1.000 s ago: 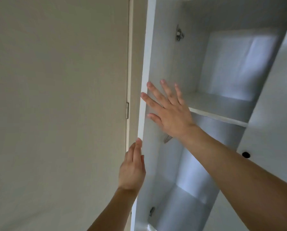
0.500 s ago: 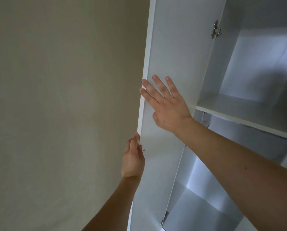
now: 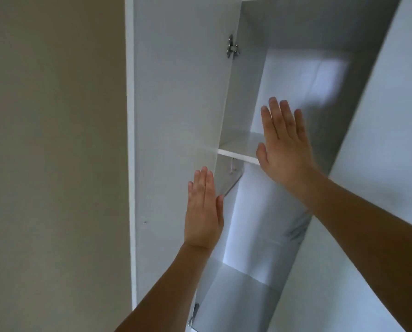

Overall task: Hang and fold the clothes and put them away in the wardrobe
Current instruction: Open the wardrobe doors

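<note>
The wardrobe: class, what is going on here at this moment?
A person stands at an open white wardrobe. The left hand is held flat against the inner face of the left door, fingers straight. The right hand is raised open in front of the shelf. No clothes are in view.

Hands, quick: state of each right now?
Left hand: open, fingers straight, in front of the wardrobe door.
Right hand: open, holding nothing.
</note>
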A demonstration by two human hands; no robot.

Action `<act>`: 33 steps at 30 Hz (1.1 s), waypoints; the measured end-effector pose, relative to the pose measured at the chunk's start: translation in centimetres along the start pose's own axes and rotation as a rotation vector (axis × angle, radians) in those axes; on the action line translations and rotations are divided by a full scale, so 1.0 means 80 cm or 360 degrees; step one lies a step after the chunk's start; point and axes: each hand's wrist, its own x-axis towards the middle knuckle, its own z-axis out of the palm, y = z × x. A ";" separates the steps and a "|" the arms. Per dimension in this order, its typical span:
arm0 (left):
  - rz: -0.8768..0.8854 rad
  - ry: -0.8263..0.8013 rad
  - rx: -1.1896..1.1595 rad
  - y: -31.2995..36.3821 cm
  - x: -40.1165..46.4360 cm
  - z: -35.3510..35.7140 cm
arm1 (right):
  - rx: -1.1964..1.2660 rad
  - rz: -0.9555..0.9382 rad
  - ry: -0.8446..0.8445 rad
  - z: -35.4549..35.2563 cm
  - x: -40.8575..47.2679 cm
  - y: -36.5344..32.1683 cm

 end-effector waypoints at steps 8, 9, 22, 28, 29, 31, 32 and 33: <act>0.0117 -0.0220 -0.0134 0.132 0.024 0.128 | -0.0178 0.0372 -0.0125 0.031 -0.073 0.165; 0.0103 -0.0231 -0.0174 0.146 0.024 0.141 | -0.0198 0.0410 -0.0163 0.035 -0.078 0.177; 0.0111 -0.0927 -0.0672 0.167 0.052 0.316 | -0.0260 0.0859 -0.0275 0.145 -0.063 0.246; -0.0030 -0.1143 -0.0906 0.171 0.065 0.364 | -0.0239 0.0985 -0.0200 0.184 -0.044 0.243; -0.0029 -0.1151 -0.0950 0.173 0.066 0.369 | -0.0265 0.0996 -0.0185 0.190 -0.043 0.243; -0.0023 -0.1138 -0.1032 0.174 0.067 0.377 | -0.0338 0.1012 -0.0175 0.197 -0.043 0.245; -0.0041 -0.1120 -0.1070 0.174 0.067 0.380 | -0.0357 0.1021 -0.0179 0.199 -0.043 0.246; -0.0076 -0.1096 -0.1095 0.175 0.066 0.382 | -0.0362 0.1028 -0.0190 0.200 -0.043 0.246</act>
